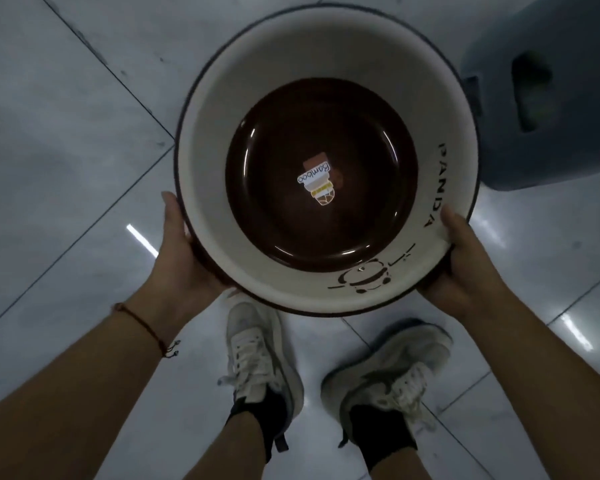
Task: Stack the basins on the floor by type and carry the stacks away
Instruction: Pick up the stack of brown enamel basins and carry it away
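I hold a round basin above the floor, in front of me. Its inside wall is cream with a dark rim, the word PANDA and a panda drawing on the near right. Its bottom is glossy dark brown with a small "Bamboo" sticker. Whether more basins are nested under it is hidden. My left hand grips the rim at the near left. My right hand grips the rim at the near right, thumb over the edge.
The floor is pale glossy tile with dark grout lines. A grey-blue plastic stool or bin with a dark cut-out stands at the upper right, close to the basin. My two feet in white sneakers are below the basin.
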